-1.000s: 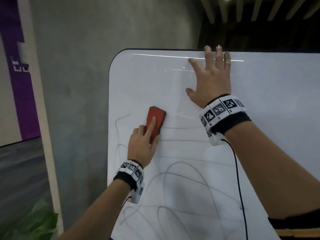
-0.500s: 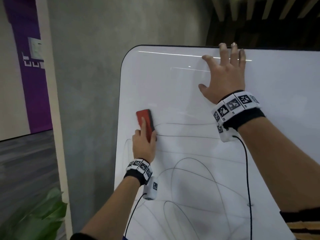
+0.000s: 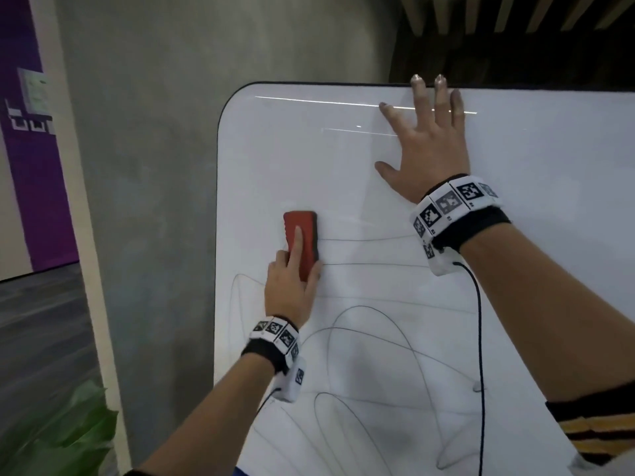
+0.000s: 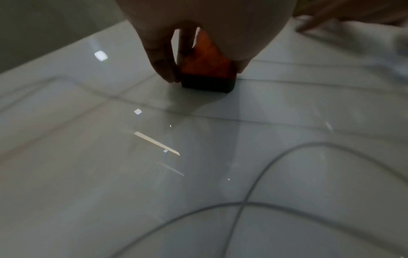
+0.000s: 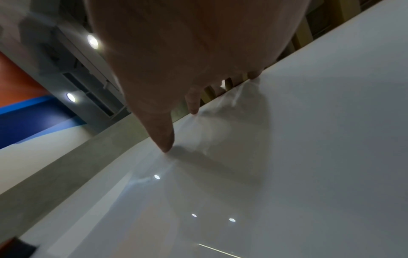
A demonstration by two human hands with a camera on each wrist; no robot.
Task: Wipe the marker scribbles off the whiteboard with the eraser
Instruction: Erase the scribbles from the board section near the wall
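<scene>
A red eraser (image 3: pixel 301 235) with a dark felt base lies flat against the whiteboard (image 3: pixel 515 269), near its left edge. My left hand (image 3: pixel 292 280) grips it, forefinger along its back and thumb on its right side. The left wrist view shows the eraser (image 4: pixel 207 69) pinched between thumb and fingers with the felt on the board. Thin black scribbles (image 3: pixel 360 324) loop over the board's lower half, and two lines run right from the eraser. My right hand (image 3: pixel 429 146) presses flat near the top edge with fingers spread, as the right wrist view shows of the hand (image 5: pixel 176 87).
A grey concrete wall (image 3: pixel 154 201) stands left of the board. A green plant (image 3: pixel 58 431) sits at the lower left. A black cable (image 3: pixel 479 338) hangs from my right wristband across the board. The upper part of the board is white.
My left hand has slid the eraser left and back toward the right along the upper lines; the scribbles left of it are gone. The right hand has stayed pressed near the top.
</scene>
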